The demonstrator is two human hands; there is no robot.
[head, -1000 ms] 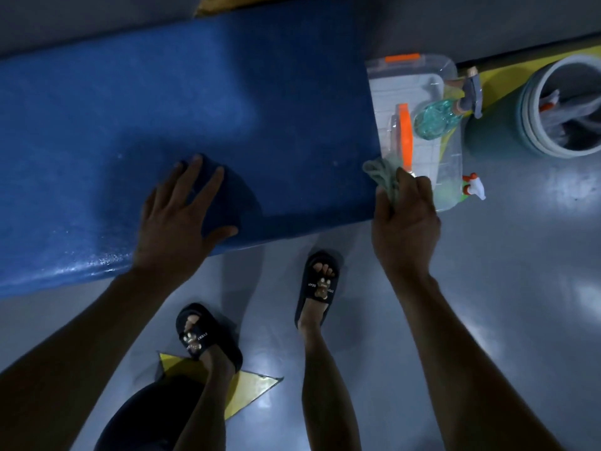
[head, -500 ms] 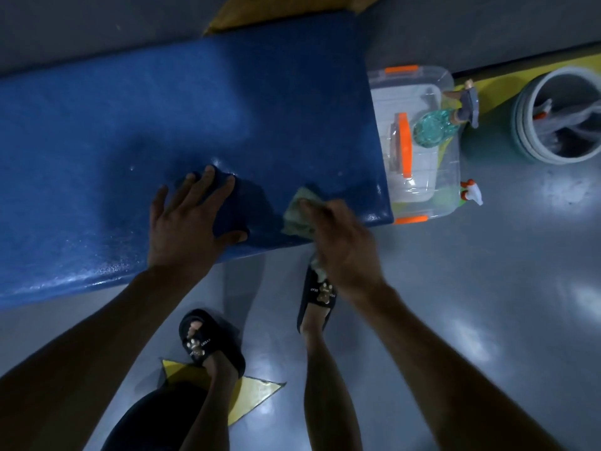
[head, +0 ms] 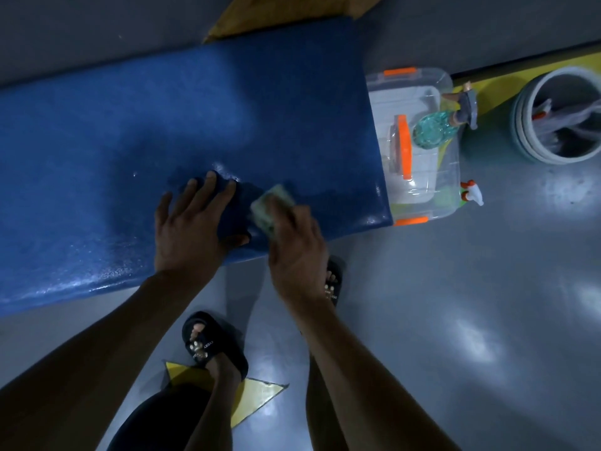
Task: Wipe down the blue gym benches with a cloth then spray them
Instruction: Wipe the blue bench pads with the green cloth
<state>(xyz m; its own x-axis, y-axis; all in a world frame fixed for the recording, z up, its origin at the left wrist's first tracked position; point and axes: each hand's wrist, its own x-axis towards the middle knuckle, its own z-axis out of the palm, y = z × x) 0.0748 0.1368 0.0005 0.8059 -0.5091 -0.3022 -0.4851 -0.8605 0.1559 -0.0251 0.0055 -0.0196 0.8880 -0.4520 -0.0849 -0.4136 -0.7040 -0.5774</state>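
Blue vinyl bench (head: 162,131) under both hands, near its front edge.
Left hand (head: 192,229) lies flat, fingers spread; right hand (head: 297,245) seems clenched around a blurred greenish cloth (head: 271,205) on the pad. Beyond the bench end, a teal spray bottle (head: 432,130) lies on a clear bin (head: 445,190).

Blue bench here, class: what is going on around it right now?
A person is wiping the blue bench. The right hand presses a pale cloth on the pad near its front edge, while the left hand lies flat on the pad beside it. A teal spray bottle rests untouched in the clear bin at the bench's end, so spraying has not begun.
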